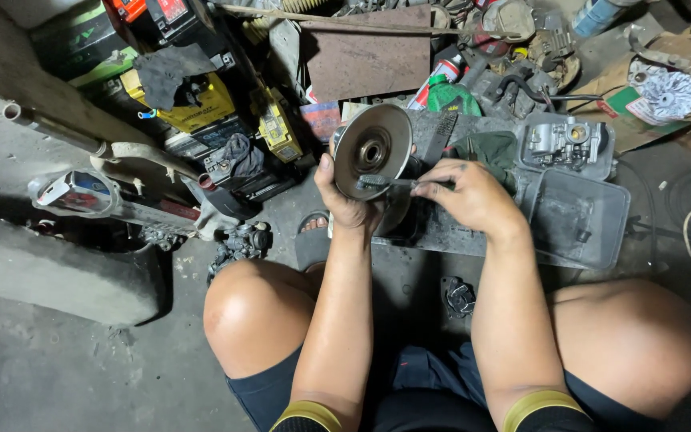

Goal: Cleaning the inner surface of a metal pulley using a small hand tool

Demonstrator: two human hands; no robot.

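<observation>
**Metal disc brushed over a crowded workshop floor**

A person crouches on a concrete floor [81,376], knees wide. The left hand [345,204] props a round metal disc [372,150] on edge, thumb up its left rim and fingers clenched around its lower edge. The right hand [469,196] grasps the handle of a small brush [385,182] and lays its bristles on the disc's face, just under the centre hole. The disc stands at the left end of a grey tray [577,216] lying on the floor ahead of the knees.

The disc looks heavy and is steadied by one hand alone. Should that greasy grip slip, it could tip off the tray's edge onto the sandalled toes [313,224] directly below. A slipping brush could also rake the left thumb, which sits close to the bristles.

A carburettor [565,142] rests at the tray's far right corner beside a green rag [489,148]. A green bottle [451,98] stands beyond the tray's far edge. Yellow boxes [201,104], a rusty plate [369,56] and loose engine parts crowd the back. An exhaust pipe [113,196] lies to the left, by a low concrete ledge [49,272]. The light is dim.
</observation>
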